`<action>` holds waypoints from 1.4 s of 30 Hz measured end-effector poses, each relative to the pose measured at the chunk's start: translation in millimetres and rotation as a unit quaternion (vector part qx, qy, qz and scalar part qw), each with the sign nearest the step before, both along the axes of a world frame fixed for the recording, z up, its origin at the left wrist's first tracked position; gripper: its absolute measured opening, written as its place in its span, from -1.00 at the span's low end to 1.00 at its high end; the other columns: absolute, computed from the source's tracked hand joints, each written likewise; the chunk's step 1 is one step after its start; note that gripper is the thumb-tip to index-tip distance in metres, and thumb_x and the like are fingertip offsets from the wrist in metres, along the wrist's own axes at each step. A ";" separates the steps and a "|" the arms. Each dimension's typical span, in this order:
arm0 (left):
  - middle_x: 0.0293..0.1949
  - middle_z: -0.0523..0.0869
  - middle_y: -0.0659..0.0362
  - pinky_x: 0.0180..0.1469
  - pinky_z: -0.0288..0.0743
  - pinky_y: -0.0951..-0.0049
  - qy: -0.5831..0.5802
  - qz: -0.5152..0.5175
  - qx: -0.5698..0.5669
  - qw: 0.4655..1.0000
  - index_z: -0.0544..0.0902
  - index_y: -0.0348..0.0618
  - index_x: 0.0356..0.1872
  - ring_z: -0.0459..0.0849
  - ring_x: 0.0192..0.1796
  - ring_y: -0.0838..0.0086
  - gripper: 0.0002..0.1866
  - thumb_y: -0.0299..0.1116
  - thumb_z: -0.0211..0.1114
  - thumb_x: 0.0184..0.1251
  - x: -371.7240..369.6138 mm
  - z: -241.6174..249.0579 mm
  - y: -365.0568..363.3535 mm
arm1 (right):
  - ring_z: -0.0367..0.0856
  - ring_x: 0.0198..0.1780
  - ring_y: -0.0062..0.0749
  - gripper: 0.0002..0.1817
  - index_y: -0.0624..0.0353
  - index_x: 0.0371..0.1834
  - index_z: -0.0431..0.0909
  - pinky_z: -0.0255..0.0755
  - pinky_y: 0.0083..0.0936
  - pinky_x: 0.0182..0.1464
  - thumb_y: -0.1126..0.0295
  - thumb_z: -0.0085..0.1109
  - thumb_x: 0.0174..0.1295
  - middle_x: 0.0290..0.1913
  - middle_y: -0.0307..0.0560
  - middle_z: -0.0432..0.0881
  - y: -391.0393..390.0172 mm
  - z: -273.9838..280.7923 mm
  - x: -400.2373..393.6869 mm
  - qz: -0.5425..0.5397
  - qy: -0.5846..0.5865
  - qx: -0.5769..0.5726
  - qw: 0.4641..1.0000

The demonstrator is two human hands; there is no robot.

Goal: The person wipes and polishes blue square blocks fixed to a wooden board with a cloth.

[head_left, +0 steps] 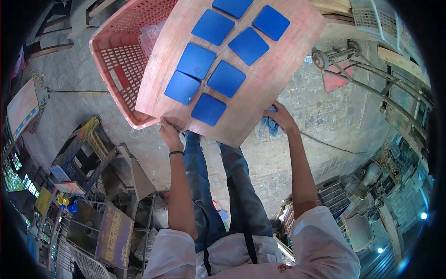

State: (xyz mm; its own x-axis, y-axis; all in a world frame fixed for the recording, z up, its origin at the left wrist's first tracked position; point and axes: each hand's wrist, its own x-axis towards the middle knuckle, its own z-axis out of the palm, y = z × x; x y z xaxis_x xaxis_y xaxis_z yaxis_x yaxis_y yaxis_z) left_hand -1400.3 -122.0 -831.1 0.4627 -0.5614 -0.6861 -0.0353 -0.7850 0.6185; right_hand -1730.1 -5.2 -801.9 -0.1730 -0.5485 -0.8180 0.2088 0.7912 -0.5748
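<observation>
A wide wooden board [253, 100] lies in front of me, its near part reaching over my legs. Several blue square tiles [226, 78] with rounded corners rest on it in two uneven rows. My left hand [171, 132] grips the board's near left edge, fingers partly hidden beneath it. At the right edge, my right hand [281, 117] is closed around a crumpled blue cloth [270, 124], its fingers against the board's rim. Part of a pink plastic basket [104, 60] shows under and beside the board's left side.
A hand trolley [362, 69] stands on the concrete floor at the right, near a white crate [378, 21]. To the left are a worn metal frame [76, 153] and a cluttered rack [116, 232]. Machinery parts [360, 186] sit at the lower right.
</observation>
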 end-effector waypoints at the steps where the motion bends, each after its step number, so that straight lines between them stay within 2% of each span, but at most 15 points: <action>1: -0.58 0.55 0.05 -0.52 0.45 0.46 0.032 -0.014 0.000 0.999 0.44 -0.31 -0.37 0.54 -0.59 0.42 -0.54 -0.04 -0.15 0.37 6.4 0.9 4.7 | 0.46 -0.18 -0.49 -0.51 0.37 -0.06 0.40 0.39 -0.54 -0.15 0.42 0.31 -0.08 -0.19 -0.04 0.52 5.7 0.7 -1.8 0.010 0.021 -0.025 0.999; 6: -0.44 0.63 -0.01 -0.41 0.52 0.46 0.080 -0.108 0.030 0.990 0.43 -0.31 -0.29 0.64 -0.42 0.36 -0.63 -0.14 -0.13 0.38 35.1 28.1 42.0 | 0.48 -0.20 -0.43 -0.52 0.40 -0.01 0.34 0.40 -0.54 -0.14 0.52 0.21 -0.05 -0.21 -0.02 0.51 48.7 31.5 15.1 -0.083 0.011 0.044 0.996; 9: -0.43 0.60 0.03 -0.39 0.49 0.50 -0.040 -0.287 -0.029 0.957 0.43 -0.34 -0.25 0.60 -0.42 0.42 -0.79 -0.35 0.08 0.27 17.0 53.6 53.4 | 0.56 -0.30 -0.38 -0.54 0.38 0.07 0.27 0.46 -0.53 -0.22 0.66 0.00 0.02 -0.21 -0.01 0.53 86.0 25.8 40.7 -0.333 -0.101 0.073 0.935; 13: 0.01 0.33 -0.09 0.06 0.25 0.25 -0.213 -0.485 -0.216 0.820 0.28 -0.31 0.07 0.31 0.06 0.18 -0.30 -0.30 0.40 -0.14 -34.8 61.6 40.4 | 0.56 -0.43 -0.39 -0.59 0.19 0.03 0.29 0.49 -0.57 -0.50 0.63 0.00 0.06 -0.20 0.02 0.52 91.4 56.6 89.6 -0.426 -0.133 0.067 0.892; 16: 0.09 0.21 -0.11 0.12 0.12 0.13 -0.183 -0.471 -0.183 0.843 0.15 -0.27 0.17 0.17 0.13 0.04 -0.10 -0.25 0.45 -0.27 -66.6 55.4 36.6 | 0.56 -0.43 -0.42 -0.64 0.15 0.00 0.28 0.45 -0.69 -0.54 0.59 0.02 0.10 -0.17 0.00 0.52 117.2 53.6 119.9 -0.445 -0.121 0.057 0.886; 18: 0.08 0.20 -0.13 0.10 0.13 0.07 -0.308 -0.491 -0.172 0.796 0.16 -0.26 0.16 0.18 0.11 0.00 -0.09 -0.23 0.45 -0.32 -76.9 49.9 37.4 | 0.57 -0.33 -0.41 -0.63 0.18 0.04 0.29 0.48 -0.66 -0.39 0.56 0.04 0.13 -0.15 -0.02 0.52 121.8 61.7 135.8 -0.449 -0.135 0.025 0.883; 21: 0.06 0.21 -0.13 0.10 0.12 0.02 -0.282 -0.491 -0.174 0.806 0.18 -0.27 0.12 0.18 0.10 -0.01 -0.12 -0.22 0.44 -0.31 -79.9 49.0 42.7 | 0.50 -0.10 -0.40 -0.57 0.29 0.10 0.30 0.40 -0.60 -0.08 0.60 0.00 0.09 -0.11 -0.02 0.50 100.3 97.2 150.6 -0.475 -0.138 -0.029 0.869; 26: 0.04 0.23 -0.11 0.12 0.13 0.10 -0.171 -0.523 -0.260 0.793 0.19 -0.33 0.09 0.20 0.10 0.03 -0.13 -0.26 0.45 -0.33 -62.3 113.2 33.4 | 0.56 -0.19 -0.34 -0.50 0.42 0.06 0.26 0.47 -0.65 -0.26 0.48 -0.03 -0.02 -0.13 0.03 0.52 104.4 152.6 141.8 -0.481 -0.101 -0.074 0.868; 28: 0.03 0.24 -0.10 0.12 0.14 0.13 -0.121 -0.532 -0.293 0.785 0.18 -0.35 0.10 0.21 0.10 0.06 -0.12 -0.27 0.45 -0.34 -53.8 177.5 21.1 | 0.52 -0.41 -0.56 -0.59 0.35 -0.02 0.36 0.38 -0.74 -0.44 0.60 -0.09 -0.04 -0.28 -0.04 0.54 90.5 191.7 130.4 -0.521 -0.111 -0.129 0.836; 30: -0.02 0.29 -0.09 0.12 0.18 0.20 -0.065 -0.605 -0.305 0.732 0.17 -0.36 0.13 0.27 0.08 0.11 -0.09 -0.28 0.46 -0.34 -41.4 256.9 7.7 | 0.52 -0.35 -0.53 -0.58 0.33 -0.04 0.38 0.40 -0.67 -0.34 0.58 -0.08 -0.08 -0.26 -0.03 0.55 81.4 233.8 118.4 -0.508 -0.156 -0.203 0.823; 32: -0.02 0.32 -0.07 0.10 0.24 0.23 -0.056 -0.616 -0.306 0.724 0.15 -0.36 0.16 0.35 0.05 0.14 -0.06 -0.29 0.46 -0.34 -33.2 332.8 -3.1 | 0.53 -0.21 -0.45 -0.60 0.35 -0.06 0.40 0.40 -0.56 -0.15 0.55 -0.04 -0.06 -0.19 -0.01 0.55 27.7 319.7 120.9 -0.416 0.043 -0.279 0.865; 34: -0.08 0.36 -0.07 0.02 0.31 0.27 0.022 -0.634 -0.357 0.686 0.19 -0.36 0.13 0.39 -0.02 0.11 -0.05 -0.30 0.49 -0.43 -24.7 411.3 -10.0 | 0.52 -0.06 -0.27 -0.64 0.32 -0.08 0.43 0.33 -0.44 0.04 0.51 -0.02 -0.01 -0.09 0.00 0.55 1.1 391.1 128.5 -0.186 0.192 -0.395 0.879; 36: 0.05 0.33 -0.06 0.10 0.30 0.34 0.030 -0.648 -0.378 0.661 0.15 -0.34 0.18 0.37 0.11 0.17 -0.01 -0.28 0.50 -0.40 -11.1 464.9 -8.4 | 0.43 0.09 -0.13 -0.65 0.27 -0.05 0.44 0.24 -0.36 0.15 0.44 0.02 0.05 0.04 -0.01 0.49 -27.2 464.2 153.9 0.009 0.280 -0.481 0.831; 38: 0.16 0.28 -0.01 0.16 0.27 0.37 0.337 -0.511 -0.345 0.712 0.10 -0.31 0.22 0.33 0.19 0.27 0.02 -0.22 0.51 -0.32 -2.5 500.7 -3.8 | 0.29 0.23 -0.08 -0.64 0.21 0.00 0.44 0.12 -0.27 0.25 0.41 0.01 0.09 0.13 -0.02 0.41 -46.6 509.4 187.1 0.140 0.321 -0.569 0.744; 42: 0.15 0.30 0.04 0.19 0.22 0.37 0.413 -0.376 -0.414 0.718 0.07 -0.29 0.24 0.32 0.19 0.35 0.04 0.12 0.41 -0.16 15.8 559.5 1.5 | 0.18 0.31 -0.11 -0.66 0.19 0.03 0.43 0.01 -0.22 0.30 0.39 -0.04 0.17 0.20 -0.05 0.35 -53.9 571.4 227.6 0.097 0.283 -0.616 0.729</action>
State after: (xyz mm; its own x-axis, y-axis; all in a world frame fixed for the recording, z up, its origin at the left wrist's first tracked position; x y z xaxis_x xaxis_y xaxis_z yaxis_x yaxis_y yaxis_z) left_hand -1384.5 -120.6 -271.6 -0.5584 -0.8136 0.1620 0.3917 -0.0864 0.9160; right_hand -1502.5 -59.0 -230.5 -0.1135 -0.8652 0.4883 -0.3839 -0.4151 -0.8248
